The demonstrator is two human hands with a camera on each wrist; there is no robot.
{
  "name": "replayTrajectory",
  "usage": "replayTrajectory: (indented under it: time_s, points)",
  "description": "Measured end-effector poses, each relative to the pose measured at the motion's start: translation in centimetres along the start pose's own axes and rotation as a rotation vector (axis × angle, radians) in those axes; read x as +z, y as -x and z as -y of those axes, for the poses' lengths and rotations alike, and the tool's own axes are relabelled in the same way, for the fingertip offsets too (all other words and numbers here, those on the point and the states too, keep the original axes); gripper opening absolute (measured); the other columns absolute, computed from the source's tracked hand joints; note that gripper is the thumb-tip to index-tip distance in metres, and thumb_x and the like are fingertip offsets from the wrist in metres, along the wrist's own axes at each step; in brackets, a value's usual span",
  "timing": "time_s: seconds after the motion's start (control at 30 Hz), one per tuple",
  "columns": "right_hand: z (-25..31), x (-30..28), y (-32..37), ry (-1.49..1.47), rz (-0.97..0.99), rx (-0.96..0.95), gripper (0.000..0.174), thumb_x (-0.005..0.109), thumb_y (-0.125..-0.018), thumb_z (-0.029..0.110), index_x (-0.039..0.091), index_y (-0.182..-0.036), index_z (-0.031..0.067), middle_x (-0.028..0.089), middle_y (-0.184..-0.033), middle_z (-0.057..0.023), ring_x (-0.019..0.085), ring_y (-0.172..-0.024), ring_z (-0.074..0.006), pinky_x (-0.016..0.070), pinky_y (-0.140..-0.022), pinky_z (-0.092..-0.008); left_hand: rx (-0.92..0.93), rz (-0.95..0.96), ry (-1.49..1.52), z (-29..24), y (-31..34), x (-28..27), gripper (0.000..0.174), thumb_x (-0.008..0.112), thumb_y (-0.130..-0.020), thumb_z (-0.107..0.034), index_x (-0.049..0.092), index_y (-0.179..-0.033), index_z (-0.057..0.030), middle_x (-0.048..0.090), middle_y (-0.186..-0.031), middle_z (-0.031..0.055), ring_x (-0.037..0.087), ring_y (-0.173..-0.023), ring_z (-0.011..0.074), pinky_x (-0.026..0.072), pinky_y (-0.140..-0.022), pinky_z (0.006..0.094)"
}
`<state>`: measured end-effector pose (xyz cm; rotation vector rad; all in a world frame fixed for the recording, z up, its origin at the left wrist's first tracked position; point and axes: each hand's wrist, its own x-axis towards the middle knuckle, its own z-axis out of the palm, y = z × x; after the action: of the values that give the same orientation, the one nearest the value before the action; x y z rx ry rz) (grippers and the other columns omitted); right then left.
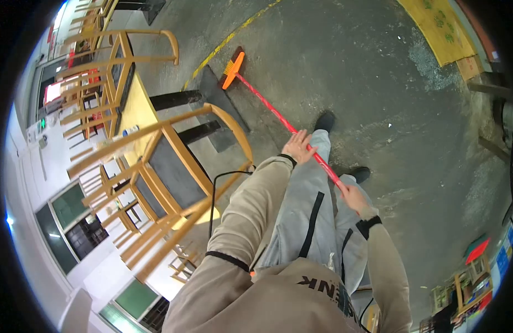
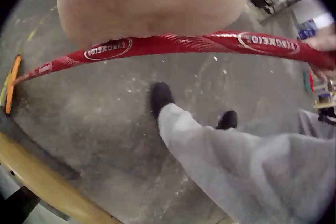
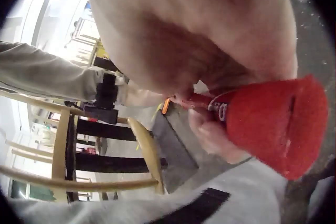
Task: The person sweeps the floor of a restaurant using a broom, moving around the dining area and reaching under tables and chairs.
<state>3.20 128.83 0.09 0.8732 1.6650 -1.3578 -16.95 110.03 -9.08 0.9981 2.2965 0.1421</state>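
Note:
A broom with a red handle point(image 1: 267, 105) and an orange head point(image 1: 232, 69) with dark bristles slants across my front, its head down on the floor at a table base. My left hand point(image 1: 299, 147) holds the handle around its middle; in the left wrist view the palm lies over the red shaft. Nearer my body, my right hand point(image 1: 354, 198) grips the upper end. The right wrist view shows its fingers point(image 3: 215, 137) curled round the shaft, with the red end cap point(image 3: 275, 124) sticking out of the fist.
Wooden chairs with dark seats point(image 1: 173, 166) rest on a yellow tabletop point(image 1: 137, 105) to my left, over a black table base point(image 1: 217, 105). A yellow line point(image 1: 234, 33) crosses the grey floor point(image 1: 373, 72), which has small scraps. Yellow boards point(image 1: 437, 28) lie at the far right.

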Motion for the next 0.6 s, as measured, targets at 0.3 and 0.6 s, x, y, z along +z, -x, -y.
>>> replayTrajectory:
  time_s: [0.3, 0.6]
  points:
    - [-18.1, -12.1, 23.0, 0.152, -0.117, 0.193, 0.064, 0.043, -0.089, 0.056, 0.054, -0.063, -0.0009, 0.046, -0.051, -0.009, 0.047, -0.05, -0.0192, 0.0374, -0.052, -0.0358, 0.33, -0.307, 0.477, -28.4, 8.6, 7.8, 0.056, 0.058, -0.084, -0.04, 0.051, -0.12, 0.0027, 0.049, -0.124, 0.023, 0.042, -0.121, 0.0382, 0.0325, -0.103, 0.0481]
    - [-28.0, -6.3, 51.9, 0.166, -0.531, 0.708, 0.065, 0.044, -0.09, 0.053, 0.058, -0.054, 0.0008, 0.052, -0.046, -0.0097, 0.054, -0.047, -0.02, 0.0402, -0.05, -0.0349, 0.782, 0.332, 0.826, -46.9, 22.1, 8.0, 0.046, 0.05, -0.088, -0.044, 0.061, -0.092, 0.0004, 0.06, -0.093, 0.017, 0.053, -0.097, 0.0315, 0.0411, -0.084, 0.0448]
